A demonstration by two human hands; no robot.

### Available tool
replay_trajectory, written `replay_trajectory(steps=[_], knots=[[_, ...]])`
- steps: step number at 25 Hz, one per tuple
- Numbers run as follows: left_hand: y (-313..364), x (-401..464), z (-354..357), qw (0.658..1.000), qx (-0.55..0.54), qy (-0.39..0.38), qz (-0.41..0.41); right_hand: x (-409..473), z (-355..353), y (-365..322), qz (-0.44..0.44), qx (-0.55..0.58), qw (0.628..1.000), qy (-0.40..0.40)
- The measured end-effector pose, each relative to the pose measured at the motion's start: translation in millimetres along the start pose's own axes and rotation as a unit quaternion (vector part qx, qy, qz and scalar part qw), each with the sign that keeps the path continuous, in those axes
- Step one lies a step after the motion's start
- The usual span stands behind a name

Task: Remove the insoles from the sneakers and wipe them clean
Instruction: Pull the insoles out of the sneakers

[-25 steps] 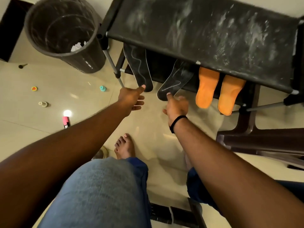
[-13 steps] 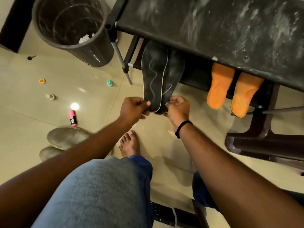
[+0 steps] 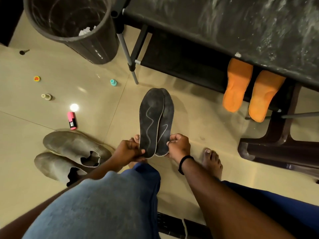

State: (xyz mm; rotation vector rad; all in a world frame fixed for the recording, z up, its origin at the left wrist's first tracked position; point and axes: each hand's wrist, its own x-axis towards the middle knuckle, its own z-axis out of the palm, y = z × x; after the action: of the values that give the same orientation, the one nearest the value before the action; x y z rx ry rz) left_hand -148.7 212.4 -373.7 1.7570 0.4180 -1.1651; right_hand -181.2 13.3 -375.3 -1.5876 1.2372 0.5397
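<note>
Head view: insoles' [image 3: 156,121] heel ends between pinching fingers [image 3: 140,151].

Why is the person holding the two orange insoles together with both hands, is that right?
Not quite. The head view shows the left hand and right hand holding the two dark grey insoles with pale wavy lines together. The two orange insoles lean untouched under the dusty black rack.

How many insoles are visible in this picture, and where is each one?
4. Two dark insoles overlap, held by the left hand and right hand. Two orange insoles lean under the dusty shelf. Others may be hidden.
</note>
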Motion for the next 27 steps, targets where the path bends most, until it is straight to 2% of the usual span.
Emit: replay_trajectory(steps=[8, 13, 14, 16, 18, 19, 20, 22, 24, 25, 27], knots=[[43.0, 88.8, 20.4, 0.999, 0.009, 0.033, -0.035, 57.5, -9.2, -45.5, 0.043, 0.053, 0.996, 0.051], [40.8, 123.7, 28.6, 0.996, -0.006, 0.061, -0.067, 79.2, -6.8, -49.0, 0.056, 0.060, 0.995, 0.059], [40.8, 124.9, 29.2, 0.995, 0.005, 0.074, -0.070, 82.3, -7.0, -47.0, 0.050, 0.032, 0.996, 0.062], [41.2, 122.7, 30.2, 0.984, 0.091, 0.147, -0.051, 85.2, -8.3, -40.9, 0.048, -0.032, 0.996, 0.065], [46.3, 114.7, 36.0, 0.962, 0.154, 0.224, -0.019, 81.1, -11.6, -35.2, 0.045, -0.037, 0.996, 0.066], [53.2, 109.5, 41.4, 0.964, 0.144, 0.222, -0.012, 78.3, -13.8, -33.0, 0.038, -0.026, 0.996, 0.073], [63.8, 103.0, 48.6, 0.975, 0.119, 0.186, -0.009, 74.7, -17.1, -31.5, 0.032, -0.003, 0.995, 0.090], [93.4, 86.2, 69.1, 0.995, 0.086, 0.054, 0.009, 64.5, -29.0, -31.9, 0.019, 0.049, 0.990, 0.134], [132.4, 63.5, 93.9, 0.995, 0.069, -0.054, 0.040, 50.6, -46.3, -34.6, 0.020, 0.121, 0.975, 0.186], [151.9, 54.0, 106.2, 0.993, 0.057, -0.086, 0.051, 43.7, -57.4, -36.4, 0.033, 0.182, 0.958, 0.221], [190.3, 37.7, 135.0, 0.989, 0.032, -0.131, 0.065, 28.6, -93.7, -40.5, 0.054, 0.347, 0.887, 0.299]])
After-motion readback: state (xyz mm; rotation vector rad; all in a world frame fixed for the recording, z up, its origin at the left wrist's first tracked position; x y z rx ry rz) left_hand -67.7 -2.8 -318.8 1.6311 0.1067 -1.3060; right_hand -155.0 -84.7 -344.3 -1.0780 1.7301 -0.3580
